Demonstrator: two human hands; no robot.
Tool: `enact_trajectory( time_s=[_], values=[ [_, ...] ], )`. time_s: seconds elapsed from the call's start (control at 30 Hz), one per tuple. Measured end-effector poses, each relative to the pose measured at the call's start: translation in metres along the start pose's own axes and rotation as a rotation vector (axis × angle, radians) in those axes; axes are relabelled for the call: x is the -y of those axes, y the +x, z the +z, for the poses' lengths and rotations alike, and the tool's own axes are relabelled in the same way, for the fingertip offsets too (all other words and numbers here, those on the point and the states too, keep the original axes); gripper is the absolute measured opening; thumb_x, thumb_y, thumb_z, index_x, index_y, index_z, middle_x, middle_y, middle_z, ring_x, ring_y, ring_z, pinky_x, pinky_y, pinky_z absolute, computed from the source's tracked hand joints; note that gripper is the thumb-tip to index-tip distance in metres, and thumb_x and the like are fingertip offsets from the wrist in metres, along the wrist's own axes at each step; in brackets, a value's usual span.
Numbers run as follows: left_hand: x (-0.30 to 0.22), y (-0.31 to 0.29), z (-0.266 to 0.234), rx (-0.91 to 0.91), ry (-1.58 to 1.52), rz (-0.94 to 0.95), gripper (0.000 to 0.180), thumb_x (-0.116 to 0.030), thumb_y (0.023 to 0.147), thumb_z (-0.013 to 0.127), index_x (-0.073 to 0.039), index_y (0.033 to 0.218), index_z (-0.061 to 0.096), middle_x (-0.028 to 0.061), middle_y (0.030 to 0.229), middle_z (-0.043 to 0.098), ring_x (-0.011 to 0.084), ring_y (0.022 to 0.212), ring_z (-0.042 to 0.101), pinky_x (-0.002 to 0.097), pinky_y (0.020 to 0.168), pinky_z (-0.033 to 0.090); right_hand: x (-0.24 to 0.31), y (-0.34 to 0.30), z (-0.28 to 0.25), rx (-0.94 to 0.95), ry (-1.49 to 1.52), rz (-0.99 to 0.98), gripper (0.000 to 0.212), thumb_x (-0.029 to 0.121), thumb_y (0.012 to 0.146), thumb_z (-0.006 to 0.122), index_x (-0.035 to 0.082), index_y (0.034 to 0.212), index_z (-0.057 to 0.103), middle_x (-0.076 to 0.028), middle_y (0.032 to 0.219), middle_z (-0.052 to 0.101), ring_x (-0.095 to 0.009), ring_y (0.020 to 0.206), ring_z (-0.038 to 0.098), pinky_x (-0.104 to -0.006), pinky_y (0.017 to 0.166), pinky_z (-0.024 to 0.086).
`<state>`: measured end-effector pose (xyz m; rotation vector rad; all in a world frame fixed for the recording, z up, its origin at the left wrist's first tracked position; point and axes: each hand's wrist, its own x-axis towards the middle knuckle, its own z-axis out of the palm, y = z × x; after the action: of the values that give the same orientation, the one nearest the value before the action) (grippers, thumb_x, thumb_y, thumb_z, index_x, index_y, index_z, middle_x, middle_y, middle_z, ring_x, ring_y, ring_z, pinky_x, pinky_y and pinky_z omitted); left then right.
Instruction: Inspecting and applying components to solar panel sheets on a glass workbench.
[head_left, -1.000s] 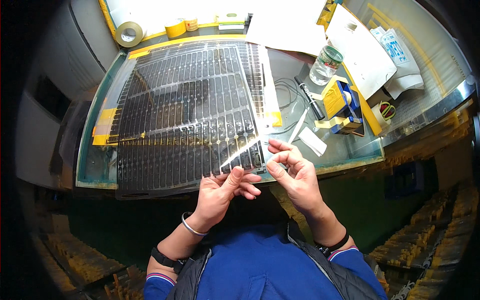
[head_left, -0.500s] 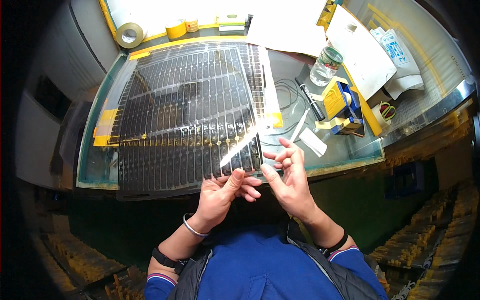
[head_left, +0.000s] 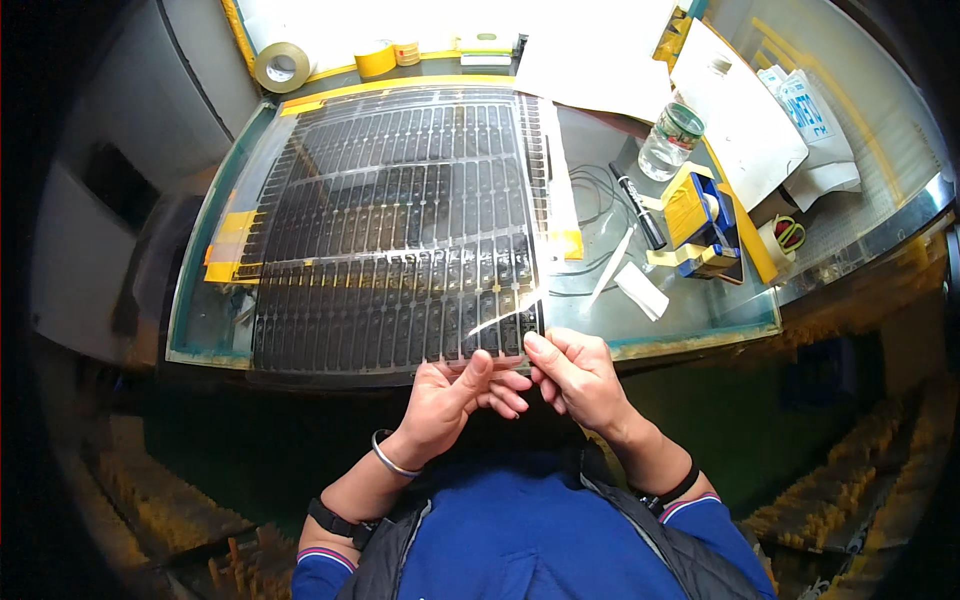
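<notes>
A large, glossy clear film sheet printed with rows of dark oblong patterns lies over the glass-topped table, its near edge overhanging the front. My left hand is at that near edge, thumb above and fingers curled below, with the sheet between them. At the near right corner, my right hand pinches the film between thumb and bent fingers. The two hands are close together, fingertips almost meeting. Light glares off the sheet near its right corner. Under it, more patterned sheeting and yellow tape show at the left.
To the right are a black marker, a blue tape dispenser, a clear jar of liquid, a folded white paper and scissors. Tape rolls stand at the back. The table's teal-edged frame runs along the front.
My right hand has moved down and closed from spread fingers into a pinch on the sheet's corner. The left hand keeps its hold. The whole view has shifted slightly.
</notes>
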<state>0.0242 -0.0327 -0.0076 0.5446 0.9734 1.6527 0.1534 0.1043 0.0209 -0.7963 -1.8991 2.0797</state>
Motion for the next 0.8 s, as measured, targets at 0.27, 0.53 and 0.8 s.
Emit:
enact_trajectory(
  time_s=[0.27, 0.53, 0.8],
  values=[
    [-0.029, -0.035, -0.032, -0.581, 0.181, 0.196, 0.039, -0.035, 0.099, 0.05, 0.003, 0.088, 0.056, 0.0153, 0.078, 0.065, 0.0241, 0.06, 0.069, 0.0269, 0.046, 0.056, -0.006, -0.008, 0.007, 0.466, -0.126, 0.181, 0.064, 0.057, 0.098, 0.038, 0.002, 0.072, 0.06, -0.005, 0.061, 0.06, -0.011, 0.048, 0.056, -0.0237, 0.046, 0.045],
    [-0.068, -0.091, -0.127, -0.923, 0.584, 0.661, 0.022, -0.01, 0.1, 0.048, -0.001, 0.12, 0.052, 0.0046, 0.104, 0.061, 0.0087, 0.087, 0.058, 0.0247, 0.077, 0.049, -0.004, -0.003, -0.012, 0.313, -0.003, -0.022, 0.028, 0.026, 0.1, 0.051, 0.001, 0.108, 0.057, -0.007, 0.085, 0.065, -0.01, 0.069, 0.061, -0.0247, 0.062, 0.052],
    [-0.091, -0.107, -0.155, -0.707, 0.248, 0.593, 0.03, -0.018, 0.102, 0.045, 0.0, 0.125, 0.052, 0.0077, 0.111, 0.063, 0.0133, 0.091, 0.063, 0.0274, 0.08, 0.052, 0.013, 0.01, -0.032, 0.002, 0.275, -0.026, 0.076, 0.051, 0.098, 0.042, -0.004, 0.144, 0.017, -0.023, 0.109, 0.058, -0.021, 0.077, 0.065, -0.0321, 0.068, 0.058]
  ],
)
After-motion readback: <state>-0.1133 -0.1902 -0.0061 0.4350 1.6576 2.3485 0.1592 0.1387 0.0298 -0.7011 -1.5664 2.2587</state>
